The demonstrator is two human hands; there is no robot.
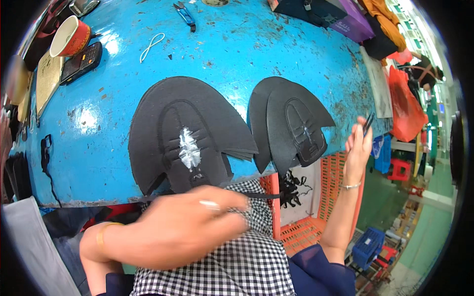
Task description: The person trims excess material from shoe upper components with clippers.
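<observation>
My left hand (192, 227), blurred by motion, is just in front of the table's near edge with its fingers closed. A narrow black strip (264, 196) sticks out to the right from its fingertips. Raised past the table's right part, my right hand (358, 150) grips a slim dark pointed tool (368, 124) whose exact kind is unclear. Between the hands lie two piles of black shoe-upper pieces. The larger left pile (158, 113) has a whitish patch (189, 150) at its middle; the smaller right pile (276, 113) shows stitched lines and a small pale mark.
Below the table edge stands an orange plastic crate (301, 232) holding black scraps (292, 190). Blue snips (185, 16), a white cord loop (151, 48), a paper cup (71, 37) and a dark handheld device (81, 63) lie on the blue table (217, 54). Boxes (316, 12) stand at the far right.
</observation>
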